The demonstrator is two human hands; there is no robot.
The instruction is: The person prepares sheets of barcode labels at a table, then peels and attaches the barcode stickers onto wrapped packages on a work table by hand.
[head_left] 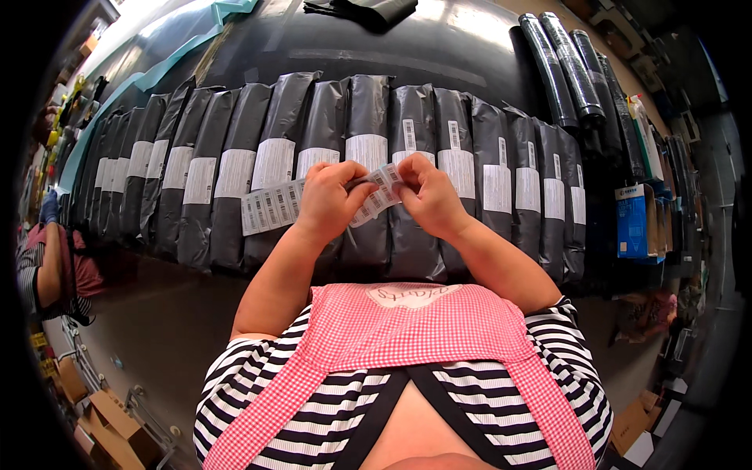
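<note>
A sheet of barcode stickers is held in front of me, bent between both hands. My left hand is closed on its middle, thumb and fingers pinched together. At the sheet's right end my right hand pinches the edge; whether a single sticker is between those fingertips I cannot make out. Beneath the hands lies a row of dark grey plastic mailing bags, side by side, each with a white printed label. Several bags right of centre also carry a small barcode sticker above the label.
Black wrapped rolls lie at the far right of the dark table. A blue box stands at the right edge. Folded black plastic rests at the back. Another person's gloved hand is at the far left; cardboard boxes stand lower left.
</note>
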